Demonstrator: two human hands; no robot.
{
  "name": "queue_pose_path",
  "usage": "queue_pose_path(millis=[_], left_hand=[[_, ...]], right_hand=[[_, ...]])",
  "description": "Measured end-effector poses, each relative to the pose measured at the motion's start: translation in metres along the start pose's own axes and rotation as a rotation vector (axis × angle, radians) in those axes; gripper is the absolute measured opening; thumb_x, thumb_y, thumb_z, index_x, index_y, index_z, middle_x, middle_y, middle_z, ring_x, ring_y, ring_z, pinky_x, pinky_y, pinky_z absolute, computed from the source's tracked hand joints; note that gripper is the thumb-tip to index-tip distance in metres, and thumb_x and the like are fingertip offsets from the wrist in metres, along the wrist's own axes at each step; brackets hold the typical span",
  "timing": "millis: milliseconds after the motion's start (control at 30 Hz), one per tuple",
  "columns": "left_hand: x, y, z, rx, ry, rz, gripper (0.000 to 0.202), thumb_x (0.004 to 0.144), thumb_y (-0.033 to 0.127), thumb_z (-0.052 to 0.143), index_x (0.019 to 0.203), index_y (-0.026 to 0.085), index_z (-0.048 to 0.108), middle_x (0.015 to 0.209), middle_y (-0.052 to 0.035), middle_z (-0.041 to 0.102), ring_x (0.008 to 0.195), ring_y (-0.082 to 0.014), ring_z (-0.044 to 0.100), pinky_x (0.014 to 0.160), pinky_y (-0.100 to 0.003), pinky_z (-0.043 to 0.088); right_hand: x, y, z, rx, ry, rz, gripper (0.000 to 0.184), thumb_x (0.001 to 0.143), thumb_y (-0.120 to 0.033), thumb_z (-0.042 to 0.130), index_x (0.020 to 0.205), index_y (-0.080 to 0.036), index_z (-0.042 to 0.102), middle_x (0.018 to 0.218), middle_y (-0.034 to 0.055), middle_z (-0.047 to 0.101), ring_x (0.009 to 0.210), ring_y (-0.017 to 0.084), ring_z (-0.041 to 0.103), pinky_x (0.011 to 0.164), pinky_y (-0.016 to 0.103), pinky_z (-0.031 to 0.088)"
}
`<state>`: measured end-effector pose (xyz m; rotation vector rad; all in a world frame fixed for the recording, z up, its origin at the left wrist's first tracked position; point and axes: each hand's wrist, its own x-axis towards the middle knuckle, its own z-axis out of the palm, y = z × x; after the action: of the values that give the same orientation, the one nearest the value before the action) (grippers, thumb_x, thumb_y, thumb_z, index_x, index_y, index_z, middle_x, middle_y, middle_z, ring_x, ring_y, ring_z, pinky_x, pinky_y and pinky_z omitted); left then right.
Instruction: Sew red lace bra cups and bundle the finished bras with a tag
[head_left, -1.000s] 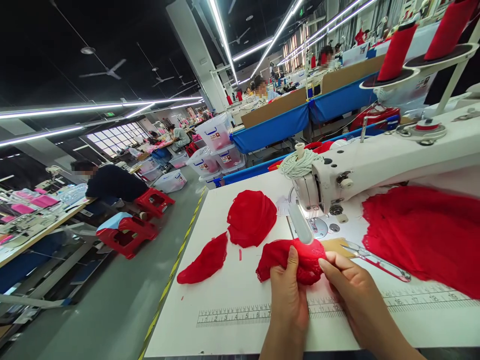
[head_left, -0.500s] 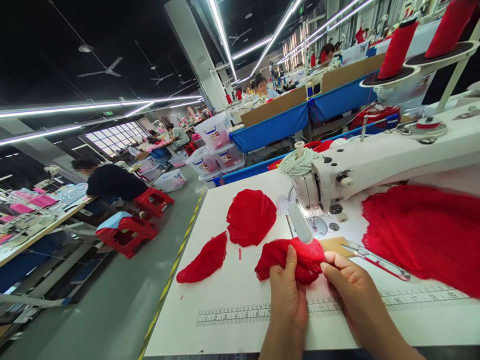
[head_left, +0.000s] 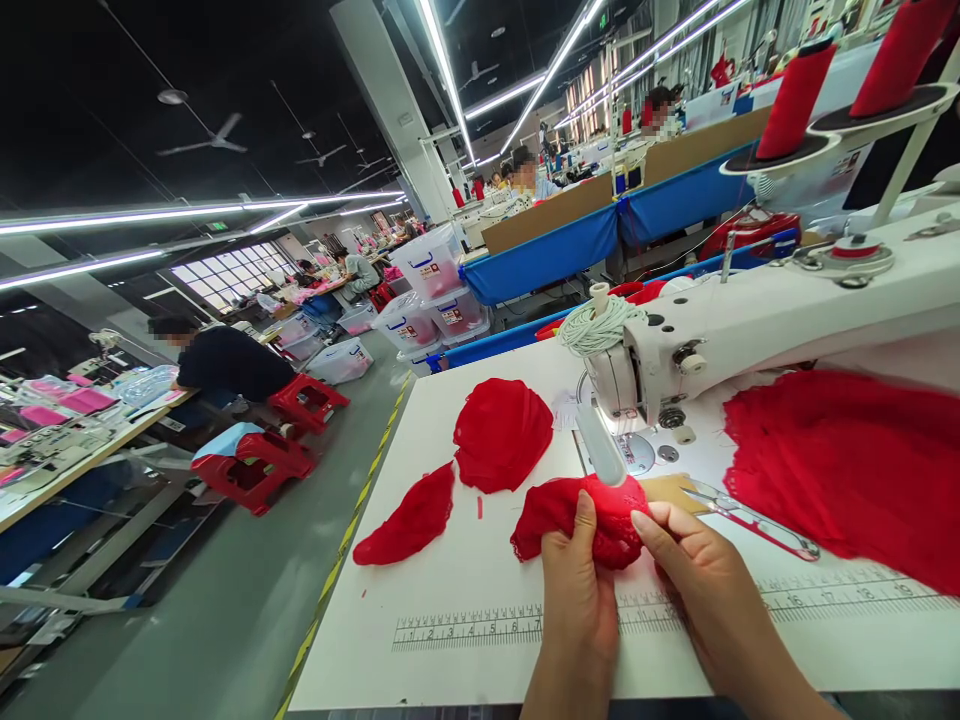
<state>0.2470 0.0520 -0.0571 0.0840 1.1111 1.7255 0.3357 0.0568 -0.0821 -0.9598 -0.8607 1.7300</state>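
My left hand (head_left: 577, 590) and my right hand (head_left: 694, 575) both pinch a crumpled red lace piece (head_left: 559, 515) on the white sewing table (head_left: 450, 580), just in front of the sewing machine (head_left: 750, 330) and its presser foot. The left thumb presses on top of the lace. The right fingertips grip its right edge. Two more red lace pieces lie to the left: a domed one (head_left: 501, 435) and a flat crescent one (head_left: 409, 525).
A large pile of red lace (head_left: 847, 470) lies right of the needle, thread snips (head_left: 750, 520) beside it. A printed ruler (head_left: 465, 628) runs along the table's front. Red thread cones (head_left: 795, 100) stand on the machine. Other people sit at benches left and behind; red stools (head_left: 251, 470) in the aisle.
My right fingers have shifted slightly left along the lace edge. The left hand and the lace stay almost where they were.
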Motion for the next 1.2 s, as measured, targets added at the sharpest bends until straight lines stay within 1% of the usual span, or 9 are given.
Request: queue_pose_path(millis=[167, 333, 467, 600, 667, 733, 867, 1033, 1200], left_hand=[[0.0, 0.0, 0.0, -0.055, -0.021, -0.008, 0.039, 0.052, 0.034, 0.09, 0.077, 0.011, 0.07, 0.081, -0.0077, 0.073, 0.074, -0.018, 0.068, 0.079, -0.031, 0.055], [0.0, 0.007, -0.008, -0.07, -0.156, -0.155, 0.031, 0.065, 0.024, 0.084, 0.09, 0.012, 0.07, 0.096, -0.0106, 0.074, 0.092, -0.0215, 0.069, 0.083, -0.032, 0.055], [-0.001, 0.013, -0.007, -0.125, -0.048, -0.27, 0.02, 0.076, 0.026, 0.075, 0.091, 0.013, 0.07, 0.098, -0.0109, 0.074, 0.091, -0.0209, 0.07, 0.076, -0.029, 0.057], [-0.007, 0.007, 0.0, -0.091, -0.023, -0.208, 0.018, 0.073, 0.019, 0.077, 0.089, 0.014, 0.07, 0.096, -0.0094, 0.074, 0.091, -0.0206, 0.07, 0.076, -0.027, 0.057], [-0.01, 0.003, 0.001, -0.076, -0.062, -0.171, 0.02, 0.071, 0.019, 0.078, 0.088, 0.014, 0.07, 0.094, -0.0089, 0.074, 0.088, -0.0205, 0.07, 0.077, -0.028, 0.058], [-0.012, 0.0, 0.002, -0.084, -0.084, -0.143, 0.021, 0.071, 0.02, 0.079, 0.089, 0.015, 0.071, 0.092, -0.008, 0.075, 0.086, -0.0196, 0.07, 0.078, -0.028, 0.057], [-0.011, 0.001, -0.001, -0.101, -0.072, -0.147, 0.022, 0.072, 0.02, 0.078, 0.091, 0.015, 0.069, 0.094, -0.0078, 0.074, 0.09, -0.0196, 0.07, 0.079, -0.028, 0.057], [-0.01, 0.001, -0.001, -0.084, -0.063, -0.219, 0.019, 0.072, 0.02, 0.075, 0.089, 0.013, 0.069, 0.09, -0.0093, 0.074, 0.076, -0.019, 0.07, 0.063, -0.026, 0.057], [-0.009, 0.001, 0.004, -0.128, -0.009, -0.271, 0.017, 0.08, 0.023, 0.067, 0.092, 0.012, 0.069, 0.093, -0.0116, 0.074, 0.092, -0.023, 0.07, 0.071, -0.029, 0.059]], right_hand=[[0.0, 0.002, -0.008, 0.041, 0.136, -0.045, 0.037, 0.072, -0.052, 0.076, 0.072, -0.019, 0.06, 0.056, -0.0066, 0.035, 0.052, 0.01, 0.026, 0.047, 0.021, 0.026], [-0.001, -0.002, -0.023, 0.049, 0.112, 0.062, 0.043, 0.064, -0.056, 0.081, 0.078, -0.021, 0.06, 0.058, -0.0056, 0.04, 0.052, 0.01, 0.03, 0.048, 0.02, 0.03], [-0.006, -0.01, -0.029, 0.09, 0.078, 0.137, 0.043, 0.069, -0.058, 0.076, 0.076, -0.021, 0.057, 0.045, -0.0082, 0.033, 0.046, 0.008, 0.022, 0.044, 0.018, 0.024], [-0.011, -0.015, -0.026, 0.188, 0.017, 0.232, 0.05, 0.073, -0.062, 0.071, 0.065, -0.019, 0.047, 0.044, -0.0075, 0.032, 0.046, 0.006, 0.018, 0.042, 0.018, 0.018], [-0.01, -0.014, -0.026, 0.237, -0.035, 0.248, 0.049, 0.066, -0.056, 0.08, 0.066, -0.019, 0.048, 0.047, -0.0089, 0.031, 0.045, 0.004, 0.014, 0.041, 0.017, 0.015], [-0.008, -0.011, -0.028, 0.265, -0.006, 0.238, 0.046, 0.059, -0.048, 0.087, 0.072, -0.019, 0.054, 0.048, -0.0106, 0.029, 0.045, 0.004, 0.012, 0.04, 0.017, 0.013], [-0.003, -0.006, -0.038, 0.265, 0.098, 0.251, 0.041, 0.063, -0.047, 0.086, 0.077, -0.021, 0.058, 0.045, -0.0095, 0.032, 0.045, 0.005, 0.02, 0.041, 0.016, 0.022], [-0.005, -0.011, -0.041, 0.305, 0.166, 0.275, 0.044, 0.059, -0.048, 0.088, 0.074, -0.021, 0.056, 0.043, -0.0095, 0.031, 0.043, 0.005, 0.022, 0.041, 0.016, 0.025], [-0.012, -0.025, -0.033, 0.229, 0.233, 0.25, 0.048, 0.057, -0.05, 0.088, 0.073, -0.02, 0.054, 0.045, -0.0098, 0.03, 0.044, 0.004, 0.024, 0.04, 0.012, 0.024]])
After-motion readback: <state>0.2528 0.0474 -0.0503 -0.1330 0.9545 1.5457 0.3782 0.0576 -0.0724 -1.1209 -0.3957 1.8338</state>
